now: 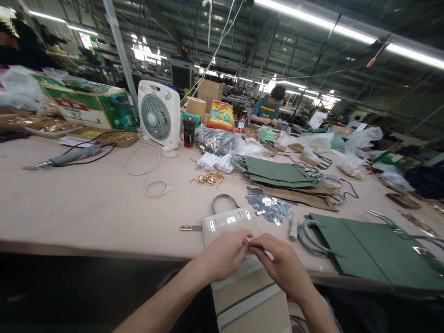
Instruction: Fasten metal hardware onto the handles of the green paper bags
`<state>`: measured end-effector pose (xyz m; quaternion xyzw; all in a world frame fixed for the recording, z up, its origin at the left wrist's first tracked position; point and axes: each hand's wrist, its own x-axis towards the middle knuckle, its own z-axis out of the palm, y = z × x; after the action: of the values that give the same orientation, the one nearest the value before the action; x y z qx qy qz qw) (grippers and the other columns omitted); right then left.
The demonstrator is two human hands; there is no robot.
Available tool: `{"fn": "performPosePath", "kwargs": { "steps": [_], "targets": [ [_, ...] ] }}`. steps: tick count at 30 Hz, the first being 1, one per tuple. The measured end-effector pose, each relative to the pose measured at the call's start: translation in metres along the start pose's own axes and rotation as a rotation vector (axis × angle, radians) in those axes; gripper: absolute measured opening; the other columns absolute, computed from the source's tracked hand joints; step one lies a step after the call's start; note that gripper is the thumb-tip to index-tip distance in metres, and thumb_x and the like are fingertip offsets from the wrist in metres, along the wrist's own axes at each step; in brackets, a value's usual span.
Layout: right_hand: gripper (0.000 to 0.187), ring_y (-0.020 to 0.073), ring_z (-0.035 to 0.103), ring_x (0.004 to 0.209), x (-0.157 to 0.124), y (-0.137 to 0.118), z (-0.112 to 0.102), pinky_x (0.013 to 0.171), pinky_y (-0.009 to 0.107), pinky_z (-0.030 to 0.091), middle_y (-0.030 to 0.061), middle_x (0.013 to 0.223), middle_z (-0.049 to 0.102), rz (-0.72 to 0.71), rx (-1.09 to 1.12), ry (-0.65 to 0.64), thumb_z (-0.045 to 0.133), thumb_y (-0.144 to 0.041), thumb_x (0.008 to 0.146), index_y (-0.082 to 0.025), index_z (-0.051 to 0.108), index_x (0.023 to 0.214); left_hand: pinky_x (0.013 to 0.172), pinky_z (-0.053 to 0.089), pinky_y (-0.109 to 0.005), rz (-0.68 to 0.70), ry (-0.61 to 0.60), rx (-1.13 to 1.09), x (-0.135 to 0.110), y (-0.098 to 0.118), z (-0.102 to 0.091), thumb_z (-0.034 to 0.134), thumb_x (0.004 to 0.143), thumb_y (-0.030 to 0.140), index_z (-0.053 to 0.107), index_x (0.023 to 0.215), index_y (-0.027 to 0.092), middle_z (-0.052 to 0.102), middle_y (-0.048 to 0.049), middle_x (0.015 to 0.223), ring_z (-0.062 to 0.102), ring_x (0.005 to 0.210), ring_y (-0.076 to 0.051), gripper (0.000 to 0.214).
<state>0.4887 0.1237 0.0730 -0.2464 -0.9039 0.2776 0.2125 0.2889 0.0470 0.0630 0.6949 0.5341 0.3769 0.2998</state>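
My left hand (pixel 222 255) and my right hand (pixel 280 263) meet at the middle of a pale grey bag panel (pixel 232 223), their fingertips pinching close together on it. Whatever lies between the fingertips is hidden. Small metal fittings are set in a row along the panel, and a green strap handle (pixel 225 201) loops beyond it. A tan lower part of the same piece (pixel 251 300) hangs past the table edge toward me. Just beyond my right hand lies a heap of loose silver metal clips (pixel 268 206).
A green bag panel with curved handles (pixel 367 249) lies on the pale table (pixel 69 208) to my right. Stacked green panels (pixel 277 171), brass fittings (pixel 208 178), a white fan (pixel 156 115), and a corded tool (pixel 65 158) stand farther off. A co-worker (pixel 268 108) sits beyond.
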Motion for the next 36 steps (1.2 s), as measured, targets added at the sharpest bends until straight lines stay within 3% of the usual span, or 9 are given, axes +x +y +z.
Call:
{"fn": "performPosePath", "kwargs": {
  "steps": [2, 4, 11, 18, 24, 28, 32, 36],
  "targets": [
    [0.015, 0.0210, 0.070, 0.091, -0.001, 0.002, -0.001, 0.083, 0.030, 0.054, 0.0044, 0.098, 0.074, 0.013, -0.009, -0.004, 0.057, -0.029, 0.102, -0.028, 0.071, 0.106, 0.078, 0.049, -0.028, -0.014, -0.035, 0.021, 0.003, 0.001, -0.003, 0.049, 0.098, 0.023, 0.074, 0.097, 0.020, 0.077, -0.0062, 0.093, 0.070, 0.086, -0.021, 0.025],
    [0.014, 0.0202, 0.069, 0.089, -0.002, 0.003, -0.001, 0.081, 0.030, 0.053, 0.0038, 0.096, 0.072, 0.029, -0.012, -0.016, 0.056, -0.029, 0.102, -0.027, 0.070, 0.104, 0.074, 0.047, -0.026, -0.030, -0.054, 0.033, 0.004, 0.001, -0.005, 0.051, 0.098, 0.024, 0.075, 0.088, 0.020, 0.076, -0.0042, 0.086, 0.068, 0.080, -0.019, 0.027],
    [0.013, 0.0186, 0.065, 0.089, 0.000, 0.009, 0.001, 0.081, 0.029, 0.049, 0.0034, 0.097, 0.067, 0.064, -0.016, -0.052, 0.051, -0.026, 0.104, -0.025, 0.063, 0.102, 0.071, 0.043, -0.024, -0.046, -0.045, 0.001, 0.009, -0.007, 0.000, 0.053, 0.098, 0.025, 0.077, 0.096, 0.020, 0.077, -0.0018, 0.087, 0.067, 0.079, -0.017, 0.025],
    [0.014, 0.0179, 0.063, 0.085, 0.004, 0.013, 0.004, 0.080, 0.028, 0.050, 0.0029, 0.092, 0.066, 0.073, 0.111, -0.048, 0.051, -0.029, 0.104, -0.024, 0.063, 0.098, 0.068, 0.039, -0.024, -0.012, -0.024, -0.023, 0.013, -0.015, 0.001, 0.053, 0.095, 0.024, 0.071, 0.075, 0.018, 0.067, 0.0005, 0.071, 0.059, 0.070, -0.014, 0.027],
    [0.012, 0.0168, 0.059, 0.084, 0.010, 0.014, 0.007, 0.079, 0.027, 0.047, 0.0018, 0.091, 0.062, 0.090, 0.189, -0.042, 0.053, -0.028, 0.103, -0.023, 0.060, 0.095, 0.062, 0.035, -0.023, -0.126, -0.005, -0.219, 0.016, -0.017, 0.000, 0.055, 0.088, 0.024, 0.066, 0.069, 0.016, 0.053, 0.0040, 0.061, 0.051, 0.064, -0.012, 0.023],
    [0.010, 0.0170, 0.058, 0.086, 0.006, 0.017, 0.017, 0.079, 0.028, 0.046, 0.0024, 0.092, 0.060, 0.002, 0.218, 0.044, 0.051, -0.020, 0.103, -0.024, 0.057, 0.096, 0.056, 0.035, -0.023, -0.303, -0.043, -0.502, 0.018, -0.023, 0.004, 0.060, 0.081, 0.032, 0.070, 0.074, 0.015, 0.052, 0.0035, 0.062, 0.047, 0.060, -0.011, 0.021],
    [0.011, 0.0188, 0.060, 0.092, -0.002, 0.029, 0.020, 0.083, 0.031, 0.048, 0.0039, 0.095, 0.061, -0.104, 0.316, 0.157, 0.051, -0.017, 0.103, -0.025, 0.059, 0.101, 0.055, 0.036, -0.022, -0.423, 0.030, -0.755, 0.016, -0.041, 0.013, 0.067, 0.077, 0.042, 0.068, 0.074, 0.013, 0.053, 0.0021, 0.064, 0.045, 0.059, -0.011, 0.029],
    [0.006, 0.0206, 0.062, 0.096, 0.013, 0.065, -0.001, 0.088, 0.034, 0.049, 0.0048, 0.097, 0.063, 0.033, 0.363, 0.336, 0.056, -0.026, 0.103, -0.026, 0.061, 0.105, 0.057, 0.040, -0.022, -0.375, 0.050, -0.684, 0.010, -0.062, 0.024, 0.064, 0.085, 0.047, 0.071, 0.082, 0.013, 0.054, 0.0015, 0.070, 0.047, 0.061, -0.011, 0.034]
  ]
}}
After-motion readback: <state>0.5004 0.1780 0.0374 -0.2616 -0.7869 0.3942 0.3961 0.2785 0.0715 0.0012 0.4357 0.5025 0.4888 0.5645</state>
